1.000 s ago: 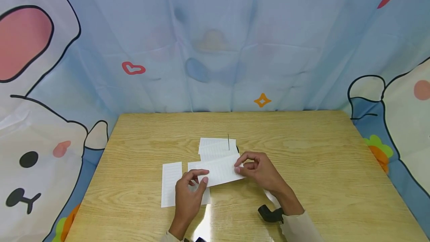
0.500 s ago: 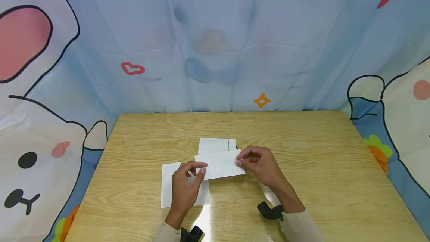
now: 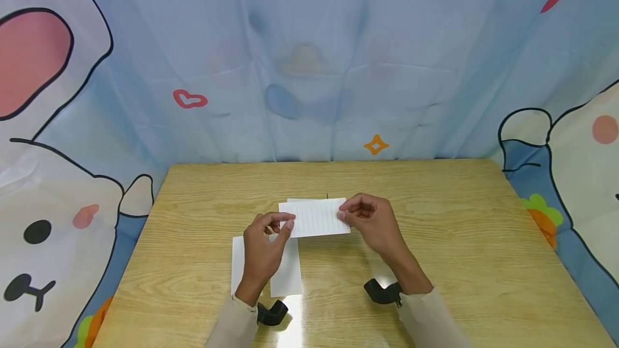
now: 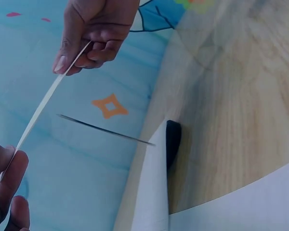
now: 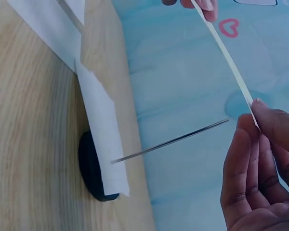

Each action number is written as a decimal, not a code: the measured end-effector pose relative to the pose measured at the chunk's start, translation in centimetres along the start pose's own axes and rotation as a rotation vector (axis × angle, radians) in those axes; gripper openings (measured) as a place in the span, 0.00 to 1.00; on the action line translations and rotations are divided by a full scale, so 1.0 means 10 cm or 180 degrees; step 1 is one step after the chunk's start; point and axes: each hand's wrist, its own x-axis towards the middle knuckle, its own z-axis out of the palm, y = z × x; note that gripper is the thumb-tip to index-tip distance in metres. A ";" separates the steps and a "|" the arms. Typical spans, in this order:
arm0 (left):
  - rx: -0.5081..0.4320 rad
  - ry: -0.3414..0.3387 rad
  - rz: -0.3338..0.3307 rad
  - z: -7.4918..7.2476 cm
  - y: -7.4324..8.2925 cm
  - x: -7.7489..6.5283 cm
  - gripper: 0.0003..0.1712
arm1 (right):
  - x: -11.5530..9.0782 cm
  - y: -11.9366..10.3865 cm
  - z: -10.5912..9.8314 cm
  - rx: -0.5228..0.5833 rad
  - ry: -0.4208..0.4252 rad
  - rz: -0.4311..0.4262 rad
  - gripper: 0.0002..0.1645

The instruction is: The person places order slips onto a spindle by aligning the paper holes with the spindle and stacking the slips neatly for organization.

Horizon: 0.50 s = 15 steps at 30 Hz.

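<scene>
A lined slip of white paper point(image 3: 316, 220) is stretched between both hands, above the table. My left hand point(image 3: 263, 248) pinches its left end between thumb and index finger; my right hand point(image 3: 374, 224) pinches the right end the same way. In both wrist views the slip appears edge-on, near the pointed tip of a thin metal paper spike point(image 4: 106, 130) but apart from it. The spike rises from a black round base point(image 5: 89, 168), and paper pierced by it point(image 5: 101, 127) covers much of that base. From the head, the held slip hides most of the spike.
Two more white slips lie on the wooden table point(image 3: 459, 230) near the left hand: one slip point(image 3: 285, 273) beside the wrist, another slip point(image 3: 237, 262) partly behind it. A patterned blue curtain point(image 3: 309, 69) hangs behind the table's back edge.
Both hands have lifted the slip and carried it away from the body, over the spike. It has turned nearly level, and now covers most of the spike and its papers in the head view.
</scene>
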 end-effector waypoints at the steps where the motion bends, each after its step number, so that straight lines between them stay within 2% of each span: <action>1: -0.0003 -0.0001 0.0017 0.00 0.00 0.03 0.06 | 0.01 -0.02 0.00 -0.0003 0.0019 -0.0007 0.07; 9: 0.0017 0.0050 0.0159 -0.01 0.04 0.26 0.05 | 0.16 -0.13 0.02 -0.0035 0.0164 -0.0023 0.07; 15: 0.0034 0.0122 0.0171 0.01 0.05 0.40 0.04 | 0.28 -0.22 0.04 -0.0020 0.0267 0.0040 0.07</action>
